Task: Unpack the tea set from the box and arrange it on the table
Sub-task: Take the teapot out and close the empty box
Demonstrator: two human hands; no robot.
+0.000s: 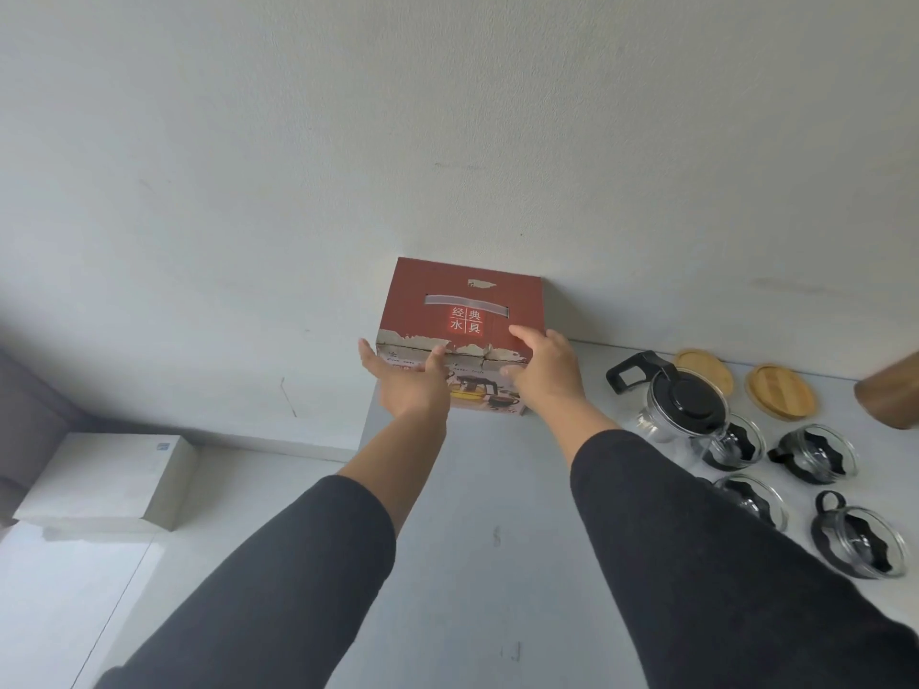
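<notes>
the red box is set at the tabletop's far-left corner, against the wall. both the left hand and right hand are laid flat-fingered on its front. likely light now, its torn cardboard is best held by the sides.

Both arms were extended forward, dark sleeves drawn back from the wrists. The left hand lay with fingers straight and thumb raised. The right hand was flat, palm down, fingers extended.

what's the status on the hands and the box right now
Left hand and right hand open, flat against the red box. Box closed, against the wall. Teapot, four cups, two wooden lids on the table. Nothing in the way.
</notes>
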